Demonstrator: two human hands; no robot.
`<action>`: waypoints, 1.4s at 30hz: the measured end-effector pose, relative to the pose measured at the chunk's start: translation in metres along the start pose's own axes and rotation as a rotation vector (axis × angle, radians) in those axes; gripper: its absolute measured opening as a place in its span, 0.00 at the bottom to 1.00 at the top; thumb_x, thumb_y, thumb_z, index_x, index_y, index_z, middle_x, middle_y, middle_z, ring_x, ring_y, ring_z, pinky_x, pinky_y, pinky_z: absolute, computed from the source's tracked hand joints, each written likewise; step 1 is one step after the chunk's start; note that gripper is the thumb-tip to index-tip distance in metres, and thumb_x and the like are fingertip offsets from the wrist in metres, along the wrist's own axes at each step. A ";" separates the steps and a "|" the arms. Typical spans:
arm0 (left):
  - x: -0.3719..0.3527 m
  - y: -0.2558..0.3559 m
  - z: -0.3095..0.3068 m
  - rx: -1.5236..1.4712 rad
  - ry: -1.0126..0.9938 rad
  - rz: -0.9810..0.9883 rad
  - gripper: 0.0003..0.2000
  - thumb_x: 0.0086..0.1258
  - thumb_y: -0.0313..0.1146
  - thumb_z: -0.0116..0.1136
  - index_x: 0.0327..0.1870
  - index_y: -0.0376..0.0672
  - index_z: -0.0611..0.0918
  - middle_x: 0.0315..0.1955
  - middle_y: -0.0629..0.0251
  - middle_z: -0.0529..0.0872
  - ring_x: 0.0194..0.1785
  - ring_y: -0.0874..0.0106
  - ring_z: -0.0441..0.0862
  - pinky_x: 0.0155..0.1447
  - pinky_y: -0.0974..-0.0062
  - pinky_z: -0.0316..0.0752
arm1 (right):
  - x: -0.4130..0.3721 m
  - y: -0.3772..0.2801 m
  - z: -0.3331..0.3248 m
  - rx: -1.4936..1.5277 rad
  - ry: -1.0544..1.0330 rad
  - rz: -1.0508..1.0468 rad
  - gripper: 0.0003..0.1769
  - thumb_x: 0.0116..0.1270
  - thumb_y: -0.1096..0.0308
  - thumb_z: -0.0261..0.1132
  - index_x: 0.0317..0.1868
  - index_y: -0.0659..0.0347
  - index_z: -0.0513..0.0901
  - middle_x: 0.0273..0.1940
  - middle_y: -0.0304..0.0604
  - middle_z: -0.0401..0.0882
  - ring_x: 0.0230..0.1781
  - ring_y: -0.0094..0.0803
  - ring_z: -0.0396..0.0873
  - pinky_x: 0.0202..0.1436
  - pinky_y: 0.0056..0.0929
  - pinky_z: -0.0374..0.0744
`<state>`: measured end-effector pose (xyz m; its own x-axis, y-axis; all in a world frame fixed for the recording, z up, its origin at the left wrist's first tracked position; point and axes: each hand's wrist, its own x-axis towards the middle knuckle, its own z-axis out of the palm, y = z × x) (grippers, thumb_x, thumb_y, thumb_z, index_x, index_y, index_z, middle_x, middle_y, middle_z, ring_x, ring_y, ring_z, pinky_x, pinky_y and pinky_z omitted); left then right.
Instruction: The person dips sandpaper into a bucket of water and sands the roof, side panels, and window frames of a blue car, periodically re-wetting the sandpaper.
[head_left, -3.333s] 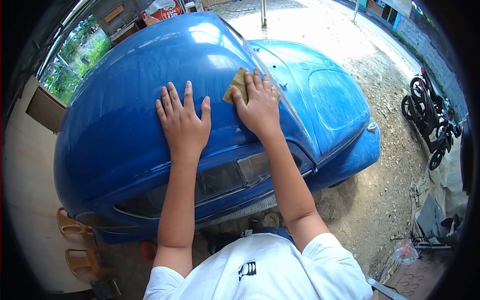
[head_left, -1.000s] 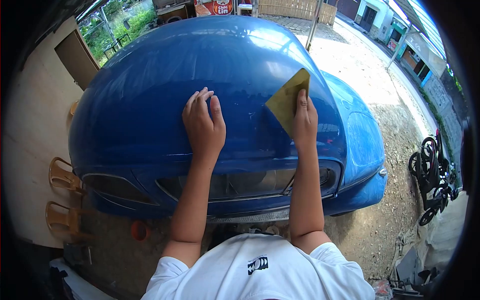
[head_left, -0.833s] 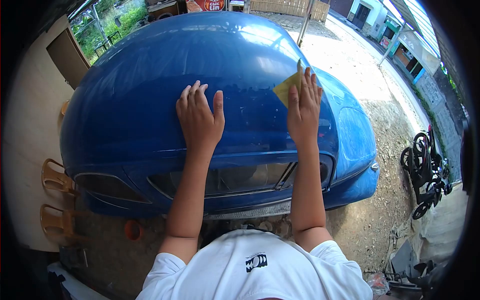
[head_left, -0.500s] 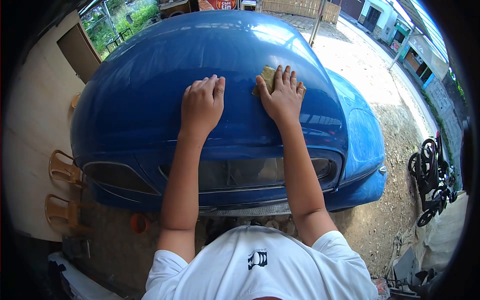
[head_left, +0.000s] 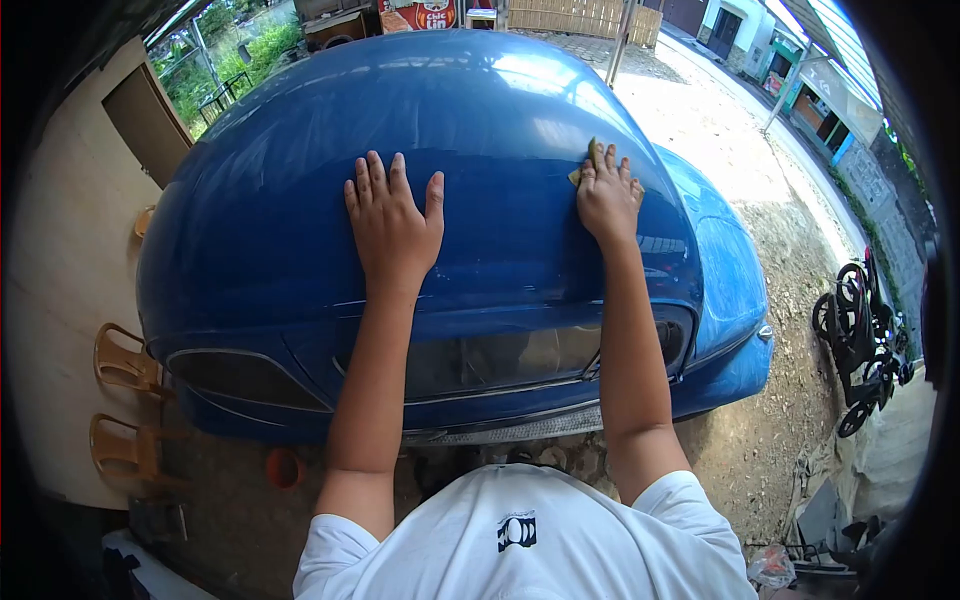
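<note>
Right hand (head_left: 607,205) and the olive-yellow sheet (head_left: 594,149) have moved toward the front of the blue car (head_left: 300,230) since the preceding frame, where both lay nearer the middle of the roof. Left hand (head_left: 396,228), previously foreshortened with its fingers drawn together, now shows its fingers apart, thumb out to the side.

Legible markings: a red sign (head_left: 432,17) behind the car carries white lettering that appears to read "chic Lin", cut off at the top of the view. The white shirt (head_left: 450,545) bears a black emblem (head_left: 517,531); the small lettering above it cannot be read. Lettering on the building at upper right is too small to read. No maker's badge is readable on the car.

Condition of hands: the left is spread palm down on the roof and holds nothing. The right is bent over the sheet, its fingers slightly parted; the sheet lies mostly hidden beneath it, corners showing past the fingers, against the front part of the roof. Whether the right fingers pinch the sheet cannot be told.

Surroundings: pale streaks mark the far side of the roof. Two tan chairs (head_left: 122,362) (head_left: 118,452) and an orange bucket (head_left: 284,468) stand at left; motorcycles (head_left: 856,335) are at right.
</note>
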<state>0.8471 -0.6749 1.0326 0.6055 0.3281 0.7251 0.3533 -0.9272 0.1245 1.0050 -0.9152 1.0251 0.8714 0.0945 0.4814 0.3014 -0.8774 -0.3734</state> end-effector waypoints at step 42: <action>-0.032 0.204 0.042 0.012 -0.070 0.123 0.31 0.88 0.49 0.42 0.78 0.32 0.75 0.79 0.37 0.71 0.87 0.43 0.60 0.89 0.42 0.46 | -0.002 0.069 -0.003 0.199 -0.049 -0.475 0.33 0.89 0.52 0.45 0.85 0.58 0.66 0.86 0.48 0.64 0.88 0.49 0.57 0.91 0.47 0.53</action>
<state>0.9295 -0.8673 1.0066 0.6933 0.2239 0.6850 0.2810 -0.9593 0.0292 1.0230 -0.9779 1.0008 0.6364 0.4864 0.5986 0.7317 -0.6264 -0.2688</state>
